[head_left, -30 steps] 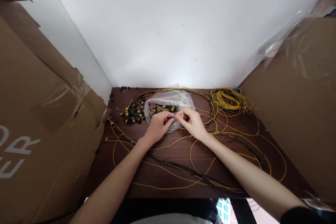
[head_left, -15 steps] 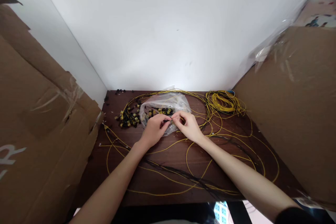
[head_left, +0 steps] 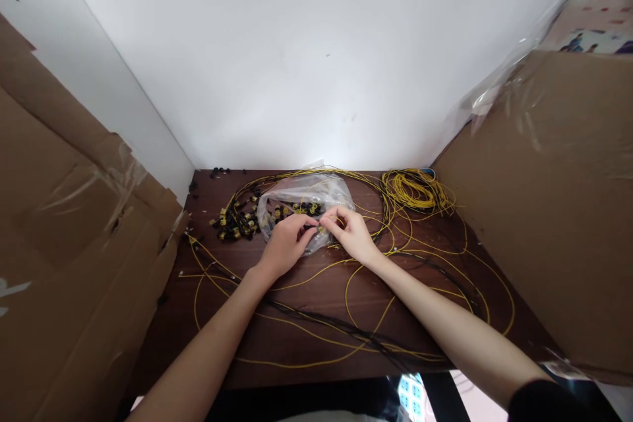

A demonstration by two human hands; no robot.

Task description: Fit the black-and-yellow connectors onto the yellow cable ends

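Note:
My left hand (head_left: pixel 287 242) is closed in a pinch over the front of a clear plastic bag (head_left: pixel 297 183). A small black piece (head_left: pixel 310 227) shows between its thumb and forefinger. Close beside it, my right hand (head_left: pixel 352 237) pinches the end of a thin yellow wire, part of which curves inside the hand. The fingertips of both hands almost meet, and they hide the exact point of contact. Several black-and-yellow small parts (head_left: pixel 297 208) lie in the bag. More such parts (head_left: pixel 232 227) are heaped to its left, on the dark brown table (head_left: pixel 306 310).
A coil of yellow wire (head_left: pixel 415 191) lies at the back right. Loose yellow wires (head_left: pixel 297 366) and black wires (head_left: pixel 346 328) cross the table. Small black caps (head_left: pixel 220 172) sit by the white wall (head_left: pixel 316 79). Cardboard stands at left (head_left: pixel 74 244) and right (head_left: pixel 544 211).
The whole view has shifted slightly, so things appear a little farther left. Both hands stay pinched together at the same place over the bag, with only small finger movement.

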